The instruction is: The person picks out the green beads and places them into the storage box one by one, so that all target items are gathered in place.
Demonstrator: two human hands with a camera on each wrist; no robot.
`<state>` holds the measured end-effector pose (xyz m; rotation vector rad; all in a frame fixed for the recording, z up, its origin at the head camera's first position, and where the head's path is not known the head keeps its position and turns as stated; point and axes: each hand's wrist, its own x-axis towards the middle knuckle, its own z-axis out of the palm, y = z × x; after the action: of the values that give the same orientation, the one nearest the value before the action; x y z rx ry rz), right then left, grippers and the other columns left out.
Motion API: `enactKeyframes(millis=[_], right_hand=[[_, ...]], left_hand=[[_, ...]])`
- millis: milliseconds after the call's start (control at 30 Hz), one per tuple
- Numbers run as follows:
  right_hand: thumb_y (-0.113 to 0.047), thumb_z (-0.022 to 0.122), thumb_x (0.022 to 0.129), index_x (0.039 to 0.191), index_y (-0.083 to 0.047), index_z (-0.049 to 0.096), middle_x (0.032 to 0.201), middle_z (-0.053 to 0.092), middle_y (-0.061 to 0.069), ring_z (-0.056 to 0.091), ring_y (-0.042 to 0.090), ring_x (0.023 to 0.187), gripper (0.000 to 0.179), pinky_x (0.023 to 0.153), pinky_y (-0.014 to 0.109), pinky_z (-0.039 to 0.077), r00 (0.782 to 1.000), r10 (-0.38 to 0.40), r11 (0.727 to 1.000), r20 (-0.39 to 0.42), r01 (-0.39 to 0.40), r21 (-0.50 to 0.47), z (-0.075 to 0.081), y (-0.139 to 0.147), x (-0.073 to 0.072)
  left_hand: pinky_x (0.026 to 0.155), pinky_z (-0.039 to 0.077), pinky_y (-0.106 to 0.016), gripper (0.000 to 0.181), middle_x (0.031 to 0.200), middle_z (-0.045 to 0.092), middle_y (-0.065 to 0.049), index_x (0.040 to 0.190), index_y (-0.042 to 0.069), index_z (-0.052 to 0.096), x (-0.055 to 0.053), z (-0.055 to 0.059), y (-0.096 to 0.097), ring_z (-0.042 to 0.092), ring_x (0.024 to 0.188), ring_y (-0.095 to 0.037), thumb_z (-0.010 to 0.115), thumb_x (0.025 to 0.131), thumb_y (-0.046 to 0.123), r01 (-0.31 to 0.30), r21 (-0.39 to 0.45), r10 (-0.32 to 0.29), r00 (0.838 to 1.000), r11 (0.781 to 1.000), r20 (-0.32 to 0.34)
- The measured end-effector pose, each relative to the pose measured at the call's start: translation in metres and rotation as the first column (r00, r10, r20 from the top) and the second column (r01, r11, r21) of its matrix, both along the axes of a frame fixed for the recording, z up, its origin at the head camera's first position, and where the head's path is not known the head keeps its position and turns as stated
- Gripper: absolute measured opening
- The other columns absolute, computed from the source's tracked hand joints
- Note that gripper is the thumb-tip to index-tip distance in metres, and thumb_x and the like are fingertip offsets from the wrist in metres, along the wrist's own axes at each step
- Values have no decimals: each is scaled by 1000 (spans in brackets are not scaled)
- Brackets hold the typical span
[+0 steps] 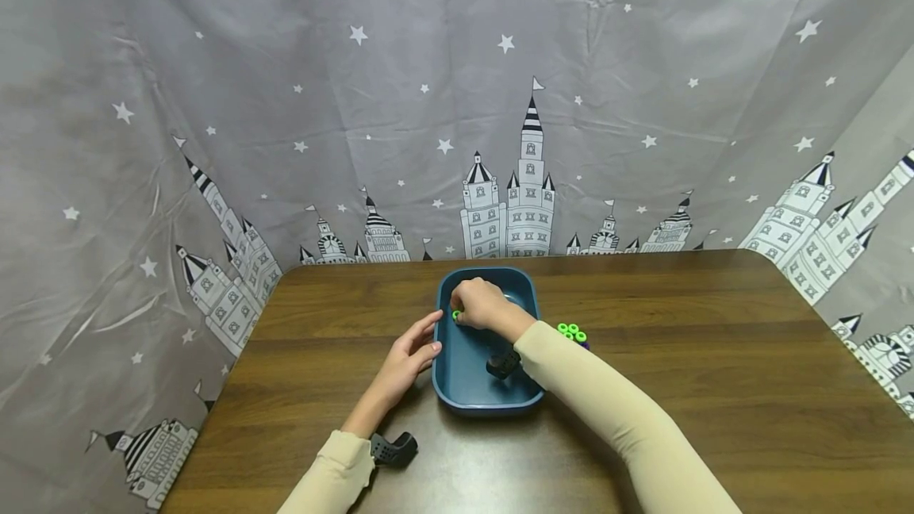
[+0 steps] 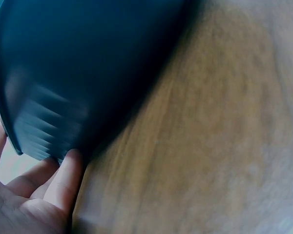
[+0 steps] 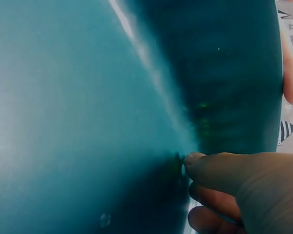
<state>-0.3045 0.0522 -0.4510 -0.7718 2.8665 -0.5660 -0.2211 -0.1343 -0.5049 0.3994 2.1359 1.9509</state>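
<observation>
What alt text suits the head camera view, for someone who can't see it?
A person's right hand reaches into a blue, round-cornered rectangular tray, a small bright-green ring at its fingertips, while the left hand touches the tray's side. More green rings sit to the tray's right on a brown wooden table, before a grey curtain printed with castles and stars.
</observation>
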Motion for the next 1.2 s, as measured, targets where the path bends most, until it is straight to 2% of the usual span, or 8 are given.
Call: enactKeyframes(millis=[167,467,767,967,1200], right_hand=[[-9,77,89,93,-7,77,84,72,4,59,13,68,4,65,27,54,1000,0,1000,7,0,-2,-1,0,0],[-11,78,89,95,-7,78,86,73,3,60,12,70,8,68,28,55,1000,-14,1000,12,14,25,-1,-1,1],[-14,79,89,99,-7,78,92,76,5,63,13,74,13,72,31,58,1000,-6,1000,8,6,16,2,1,0],[-16,80,87,105,-5,78,97,76,7,68,17,80,21,76,35,59,1000,-23,1000,-12,23,-7,13,12,-2],[-16,79,87,109,-5,77,105,79,9,73,24,99,25,89,40,59,995,-36,997,-96,30,-66,43,48,-2]], left_hand=[[104,53,-47,57,157,40,-30,157,8,37,0,1,0,47,138,-44,53,103,12,5,4,-5,1000,1000,-1],[101,54,-39,57,157,40,-30,157,7,36,0,0,0,48,138,-44,53,103,11,9,13,-9,1000,1000,3],[104,53,-49,57,156,42,-29,157,9,38,0,0,-1,48,138,-44,54,103,12,-3,-7,3,1000,1000,1],[104,53,-48,57,156,41,-31,157,7,37,0,-1,-1,49,137,-45,54,103,13,1,-15,-1,1000,1000,-9],[104,53,-49,57,156,41,-29,157,9,39,0,-1,0,49,138,-44,55,102,12,-6,-13,5,1000,1000,-7]])
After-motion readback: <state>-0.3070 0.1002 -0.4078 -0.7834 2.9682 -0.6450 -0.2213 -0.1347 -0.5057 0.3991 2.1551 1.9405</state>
